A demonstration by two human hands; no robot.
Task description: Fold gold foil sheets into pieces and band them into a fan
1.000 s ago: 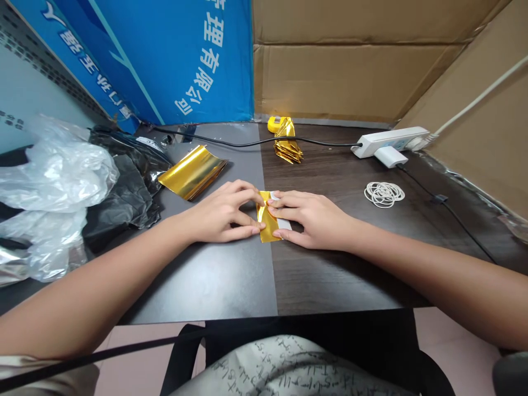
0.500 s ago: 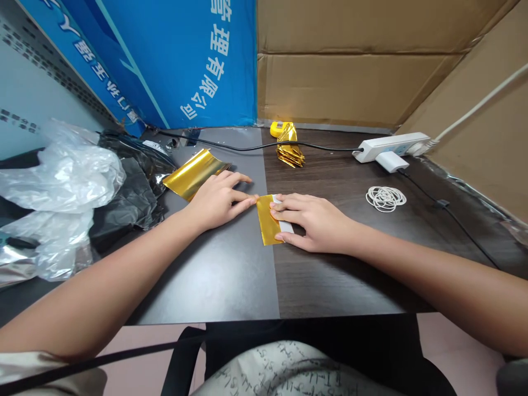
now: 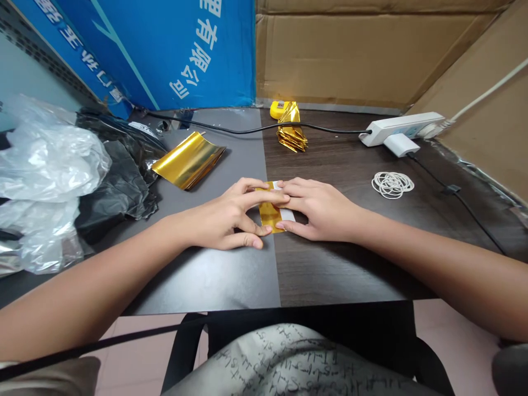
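A partly folded sheet of gold foil paper [image 3: 270,212] lies flat on the desk, its white side showing as a strip along the right. My left hand [image 3: 241,214] rests over its left part with fingers spread, one fingertip at the near left corner and another reaching to the right hand's fingers. From the right, my right hand [image 3: 315,209] presses on the sheet with outstretched fingers, thumb near the lower edge. Both hands cover parts of the paper. Beyond my left hand lies a curved stack of gold foil sheets [image 3: 190,159].
Folded gold foil pieces [image 3: 292,129] lie beside a yellow tape measure [image 3: 278,109] at the back. A black cable runs to a white power strip [image 3: 404,129]. White rubber bands [image 3: 391,185] lie right; clear plastic bags [image 3: 53,165] and black plastic [image 3: 127,181] lie left.
My left hand has moved right and nearer, from the sheet's far left corner to across its left side. My right hand stays on the sheet. The view has tilted slightly down.
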